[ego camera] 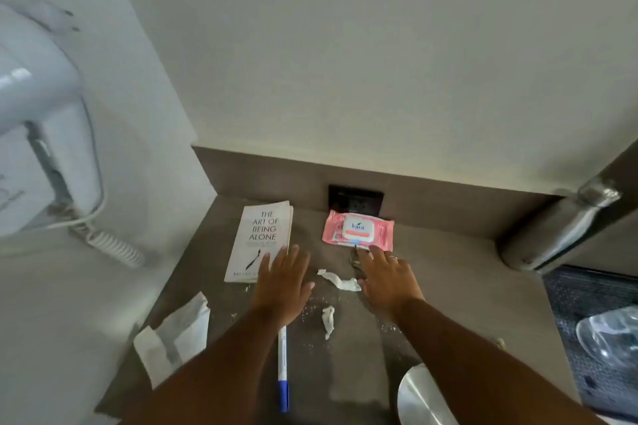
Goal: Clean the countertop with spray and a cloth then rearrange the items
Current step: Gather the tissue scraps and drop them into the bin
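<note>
On the grey countertop (448, 279) lie a white book (260, 235), a pink wipes pack (359, 232), a white pen with a blue cap (282, 369), torn tissue scraps (340, 281) and white crumbs. My left hand (284, 281) hovers open, fingers spread, over the book's lower right corner. My right hand (386, 278) is open too, its fingertips at the near edge of the wipes pack. Neither hand holds anything. No spray bottle or cloth shows.
A crumpled white paper (176, 335) sits at the counter's left edge. A wall hair dryer (38, 121) with coiled cord hangs left. A black outlet (355, 198) is in the backsplash. A metal handle (566, 228) and a shiny round object (421, 397) are at right.
</note>
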`<state>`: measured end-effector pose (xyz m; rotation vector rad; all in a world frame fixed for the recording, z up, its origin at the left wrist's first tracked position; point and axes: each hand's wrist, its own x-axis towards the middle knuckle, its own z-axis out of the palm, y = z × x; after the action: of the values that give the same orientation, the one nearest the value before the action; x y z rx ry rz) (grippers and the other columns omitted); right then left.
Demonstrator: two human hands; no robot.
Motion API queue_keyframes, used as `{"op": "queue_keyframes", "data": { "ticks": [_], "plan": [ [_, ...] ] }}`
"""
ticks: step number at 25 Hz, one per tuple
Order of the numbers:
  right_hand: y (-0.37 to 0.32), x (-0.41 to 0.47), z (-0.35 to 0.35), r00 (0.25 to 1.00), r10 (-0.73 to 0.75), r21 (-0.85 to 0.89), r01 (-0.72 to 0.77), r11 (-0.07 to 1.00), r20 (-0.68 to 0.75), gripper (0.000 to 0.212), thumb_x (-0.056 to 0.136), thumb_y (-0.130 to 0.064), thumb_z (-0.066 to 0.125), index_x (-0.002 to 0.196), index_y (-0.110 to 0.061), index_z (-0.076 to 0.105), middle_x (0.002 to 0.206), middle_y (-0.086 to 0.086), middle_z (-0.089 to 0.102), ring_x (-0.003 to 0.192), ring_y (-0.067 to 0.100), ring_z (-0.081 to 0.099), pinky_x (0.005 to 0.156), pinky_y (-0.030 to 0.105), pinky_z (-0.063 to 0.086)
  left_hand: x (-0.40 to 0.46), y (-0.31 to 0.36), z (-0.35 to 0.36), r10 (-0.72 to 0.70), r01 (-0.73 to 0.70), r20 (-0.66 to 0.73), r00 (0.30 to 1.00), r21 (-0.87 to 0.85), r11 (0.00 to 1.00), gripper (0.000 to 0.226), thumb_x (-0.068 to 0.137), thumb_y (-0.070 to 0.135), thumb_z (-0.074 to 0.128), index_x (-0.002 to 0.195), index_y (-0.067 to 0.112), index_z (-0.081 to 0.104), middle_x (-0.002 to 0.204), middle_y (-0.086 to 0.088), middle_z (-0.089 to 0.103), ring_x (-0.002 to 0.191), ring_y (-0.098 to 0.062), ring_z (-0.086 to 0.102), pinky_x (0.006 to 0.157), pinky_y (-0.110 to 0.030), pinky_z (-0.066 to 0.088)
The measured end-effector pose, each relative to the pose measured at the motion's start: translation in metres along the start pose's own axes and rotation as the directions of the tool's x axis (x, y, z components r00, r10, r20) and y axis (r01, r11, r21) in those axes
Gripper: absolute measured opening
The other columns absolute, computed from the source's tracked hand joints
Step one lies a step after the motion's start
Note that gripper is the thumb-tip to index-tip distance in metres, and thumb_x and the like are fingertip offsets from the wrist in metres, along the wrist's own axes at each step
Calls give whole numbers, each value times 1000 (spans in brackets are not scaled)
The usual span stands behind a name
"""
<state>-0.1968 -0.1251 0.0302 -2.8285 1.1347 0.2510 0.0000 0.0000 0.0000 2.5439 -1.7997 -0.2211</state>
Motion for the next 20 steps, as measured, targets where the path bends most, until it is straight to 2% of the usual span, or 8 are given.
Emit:
{"op": "queue_keyframes", "data": {
  "ticks": [2,6,11,14,16,20],
  "plan": [
    [-1,12,7,999,30,72,-28,997,-26,58,92,-44,48,143,-21,33,138,6,48,121,27,54,93,42,48,8,-4,2,-16,16,-24,1000,-1,1000,62,94,48,46,149,23,29,159,-6,29,147,-27,23,118,-51,15],
    [0,31,17,999,25,86,-23,996,-30,45,93,-47,45,128,-20,47,127,6,54,111,26,57,90,40,48,8,-17,4,-27,26,-59,998,-17,1000,57,95,44,49,144,18,40,152,-8,41,144,-30,32,117,-52,22],
    [3,22,25,988,-143,53,139,989,63,57,90,-59,46,130,-19,49,129,7,54,112,27,57,93,42,49,-6,-30,1,-31,29,-87,996,-19,999,51,95,42,50,138,16,48,146,-8,50,137,-32,43,115,-51,29],
    [-2,12,30,973,-216,-9,218,976,84,42,96,-35,52,132,-14,53,135,11,54,115,30,58,95,42,50,-19,-29,0,-24,22,-54,998,-28,999,49,97,41,48,140,16,46,147,-7,48,139,-30,41,117,-50,26],
    [-10,7,32,970,-236,-11,237,971,63,31,98,-20,48,126,-11,58,127,12,58,108,29,60,90,41,53,-30,-28,-2,-20,19,-62,998,-16,1000,48,97,39,50,139,16,48,146,-8,49,138,-30,41,117,-50,26],
    [-19,-5,26,970,-231,114,223,968,69,29,98,-14,42,116,-7,64,118,13,60,103,31,60,86,39,51,-46,-9,-9,51,-49,-151,987,19,999,44,91,35,61,131,17,55,135,-9,59,127,-30,53,107,-49,39]
  ]
}}
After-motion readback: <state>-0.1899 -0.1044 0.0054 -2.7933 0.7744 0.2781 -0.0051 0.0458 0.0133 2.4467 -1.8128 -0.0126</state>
